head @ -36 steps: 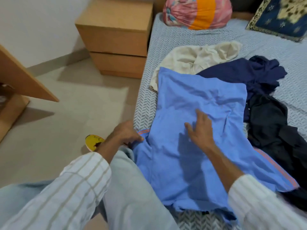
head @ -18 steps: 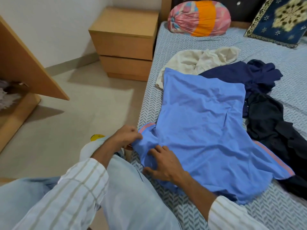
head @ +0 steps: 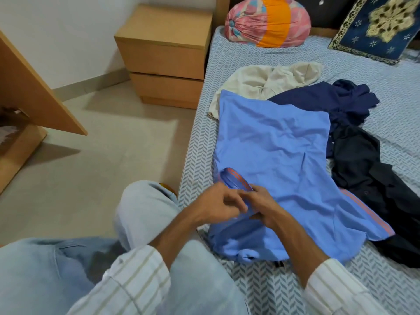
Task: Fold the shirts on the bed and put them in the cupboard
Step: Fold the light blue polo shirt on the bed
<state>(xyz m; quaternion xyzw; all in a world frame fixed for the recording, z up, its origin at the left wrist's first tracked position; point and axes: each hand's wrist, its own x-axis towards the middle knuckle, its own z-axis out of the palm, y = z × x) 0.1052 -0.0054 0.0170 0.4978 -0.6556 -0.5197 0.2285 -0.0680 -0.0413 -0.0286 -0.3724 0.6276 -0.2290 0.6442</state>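
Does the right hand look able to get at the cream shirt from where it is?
Probably yes. The right hand is busy holding the blue shirt's sleeve, but the cream shirt lies uncovered beyond the blue shirt, with nothing standing between. It looks a long stretch, though.

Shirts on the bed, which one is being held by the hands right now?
The light blue shirt with orange-striped sleeves. Both hands, left and right, grip its sleeve; the cream, navy and black ones lie untouched.

Person in a white long-sleeved shirt with thin beige stripes crossing in a loose check; left sleeve [head: 127,285] and right sleeve [head: 336,289] both pushed up the forearm. Pale blue jeans [head: 145,214], faded, with a pocket seam near the hip.
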